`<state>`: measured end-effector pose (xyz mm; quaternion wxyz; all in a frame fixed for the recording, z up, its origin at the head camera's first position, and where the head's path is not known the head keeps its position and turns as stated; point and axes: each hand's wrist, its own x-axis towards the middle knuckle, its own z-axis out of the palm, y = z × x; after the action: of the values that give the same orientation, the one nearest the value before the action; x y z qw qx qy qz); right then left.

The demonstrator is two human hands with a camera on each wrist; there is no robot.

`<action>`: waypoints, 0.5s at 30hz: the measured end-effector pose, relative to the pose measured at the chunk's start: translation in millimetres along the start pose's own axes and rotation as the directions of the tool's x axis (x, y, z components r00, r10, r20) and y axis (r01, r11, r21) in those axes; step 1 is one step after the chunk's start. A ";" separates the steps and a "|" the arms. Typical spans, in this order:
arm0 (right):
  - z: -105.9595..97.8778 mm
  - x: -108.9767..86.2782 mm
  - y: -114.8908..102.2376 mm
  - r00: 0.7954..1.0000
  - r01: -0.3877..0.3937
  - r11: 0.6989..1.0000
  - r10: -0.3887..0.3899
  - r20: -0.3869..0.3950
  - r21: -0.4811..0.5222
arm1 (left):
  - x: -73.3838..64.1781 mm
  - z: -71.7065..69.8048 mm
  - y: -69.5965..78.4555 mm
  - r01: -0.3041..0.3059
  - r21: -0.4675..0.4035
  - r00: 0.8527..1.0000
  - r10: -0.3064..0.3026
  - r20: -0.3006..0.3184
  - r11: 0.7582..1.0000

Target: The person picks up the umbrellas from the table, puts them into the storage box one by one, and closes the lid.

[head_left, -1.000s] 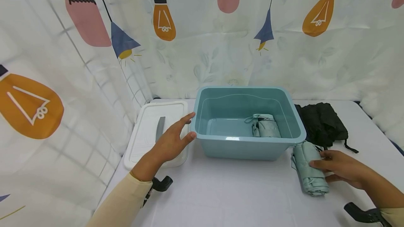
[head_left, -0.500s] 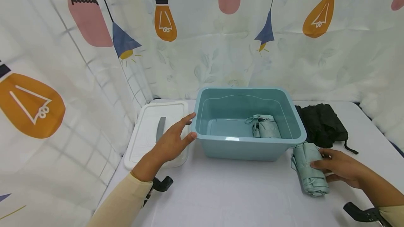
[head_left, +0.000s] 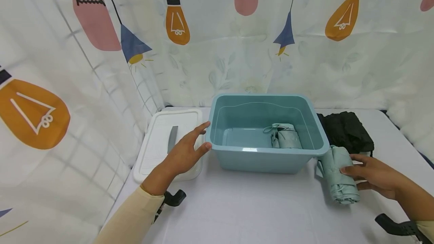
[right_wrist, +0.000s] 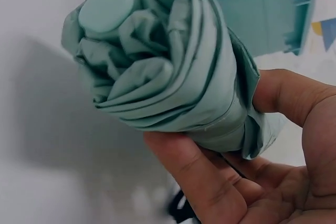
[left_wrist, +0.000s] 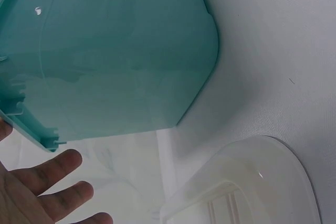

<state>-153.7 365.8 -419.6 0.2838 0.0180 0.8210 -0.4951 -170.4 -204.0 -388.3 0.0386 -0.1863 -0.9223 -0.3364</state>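
Note:
A pale green folded umbrella (head_left: 340,176) is held in my right hand (head_left: 378,176), thumb on one side and fingers on the other. In the right wrist view the umbrella (right_wrist: 173,66) shows its round end cap among gathered folds. It hangs just off the table, beside the right end of a light blue plastic tub (head_left: 257,161). My left hand (head_left: 184,151) touches the tub's left rim with its fingers spread. Inside the tub, toward the right, lies a similar pale green rolled bundle (head_left: 287,137) with a loop strap.
A bundle of black fabric (head_left: 349,133) lies right of the tub, behind the umbrella. To the left, a white lid (head_left: 159,134) with a grey handle lies flat, partly under my left forearm. A patterned curtain (head_left: 220,59) hangs behind the table.
My right hand has raised the umbrella from the table and shifted it slightly right. It now covers the black bundle's strap. My left hand has stayed on the tub's rim.

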 end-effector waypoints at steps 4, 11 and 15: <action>-6.5 -2.7 -7.0 1.000 0.024 1.000 -0.024 -0.016 -0.002 | -0.2 0.8 -0.5 0.003 -0.001 1.000 -0.003 0.000 1.000; -18.6 -5.6 -20.5 0.996 0.071 0.997 -0.073 -0.048 -0.037 | -0.4 1.0 -0.1 0.005 -0.002 1.000 -0.005 0.004 1.000; -26.9 -7.0 -27.5 0.992 0.110 0.992 -0.113 -0.059 -0.057 | 0.9 1.0 0.1 -0.006 -0.003 1.000 0.006 0.001 1.000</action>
<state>-168.4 375.6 -384.7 0.2304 -0.0204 0.8422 -0.4870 -171.2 -203.0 -388.8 0.0388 -0.1891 -0.9213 -0.3375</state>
